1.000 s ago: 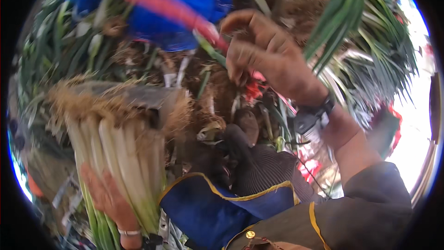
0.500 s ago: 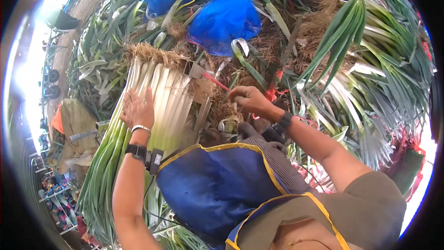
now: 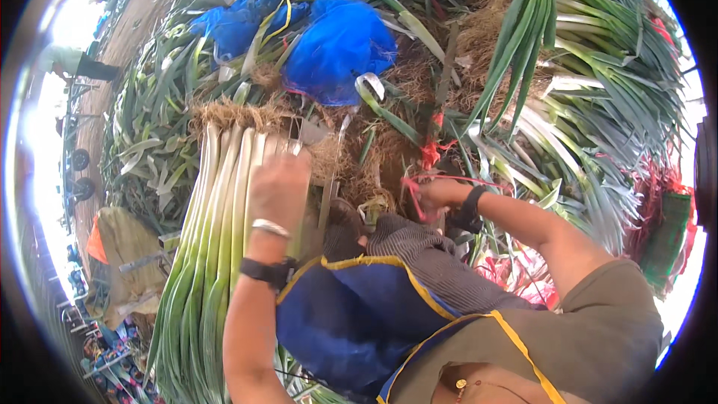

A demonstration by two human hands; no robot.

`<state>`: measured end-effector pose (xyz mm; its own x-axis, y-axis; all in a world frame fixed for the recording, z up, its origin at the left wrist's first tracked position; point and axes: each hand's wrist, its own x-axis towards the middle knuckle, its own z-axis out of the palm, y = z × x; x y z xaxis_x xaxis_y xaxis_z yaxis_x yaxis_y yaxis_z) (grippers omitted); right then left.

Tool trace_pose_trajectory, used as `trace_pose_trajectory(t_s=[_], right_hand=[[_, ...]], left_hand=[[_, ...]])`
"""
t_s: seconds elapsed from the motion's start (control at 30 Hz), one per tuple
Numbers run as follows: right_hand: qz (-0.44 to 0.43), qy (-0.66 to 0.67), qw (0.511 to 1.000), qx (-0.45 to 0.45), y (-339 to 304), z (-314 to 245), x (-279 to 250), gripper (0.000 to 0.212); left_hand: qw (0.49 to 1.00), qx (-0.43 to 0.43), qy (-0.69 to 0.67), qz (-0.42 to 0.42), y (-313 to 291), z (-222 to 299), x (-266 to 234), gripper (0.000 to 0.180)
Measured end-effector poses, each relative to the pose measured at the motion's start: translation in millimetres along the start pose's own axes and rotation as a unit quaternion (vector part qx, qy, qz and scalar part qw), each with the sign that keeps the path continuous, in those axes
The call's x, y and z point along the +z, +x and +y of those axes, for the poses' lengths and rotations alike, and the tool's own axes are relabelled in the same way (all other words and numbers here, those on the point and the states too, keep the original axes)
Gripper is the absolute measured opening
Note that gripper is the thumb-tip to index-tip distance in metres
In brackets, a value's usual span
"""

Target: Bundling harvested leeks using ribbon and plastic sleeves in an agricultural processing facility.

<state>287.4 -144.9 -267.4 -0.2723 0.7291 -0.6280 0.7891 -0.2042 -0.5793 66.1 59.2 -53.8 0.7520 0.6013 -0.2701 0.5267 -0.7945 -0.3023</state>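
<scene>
A wide bunch of leeks [image 3: 224,202] lies in front of me on the left, roots away from me and green leaves toward me. My left hand [image 3: 280,187] is over the right side of their white stalks. Motion blur smears its fingers. My right hand [image 3: 441,196] is closed on a thin red string [image 3: 413,198], which loops beside the fingers and trails over the wrist. A grey flat piece [image 3: 313,132] stands by the root end of the bunch, at its right.
Blue mesh bags [image 3: 340,49] lie among loose leaves and roots at the far side. More leeks [image 3: 591,67] are heaped at the right, with a drooping green-leaved one [image 3: 523,37] on top. At the left are a yellowish sack [image 3: 127,254] and a cart wheel [image 3: 81,158].
My left hand has moved right across the stalks. My right hand has moved down and right, drawing the red string away from the grey piece. The whole view has shifted slightly.
</scene>
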Motion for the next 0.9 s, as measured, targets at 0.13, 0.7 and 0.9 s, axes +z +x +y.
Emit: trace_pose_trajectory(t_s=[0.13, 0.7, 0.9], right_hand=[[0.09, -0.025, 0.994, -0.057, -14, 19, 10, 0.043], [0.443, 0.197, 0.854, 0.191, 62, 126, -61, 0.028], [0.468, 0.334, 0.776, 0.258, -3, 169, -1, 0.029]], left_hand=[[0.961, -0.074, -0.119, -0.239, 25, 49, 44, 0.034], [0.494, -0.414, -0.76, 0.087, 38, 73, 132, 0.016], [0.396, -0.52, -0.756, -0.019, 27, 73, 106, 0.037]])
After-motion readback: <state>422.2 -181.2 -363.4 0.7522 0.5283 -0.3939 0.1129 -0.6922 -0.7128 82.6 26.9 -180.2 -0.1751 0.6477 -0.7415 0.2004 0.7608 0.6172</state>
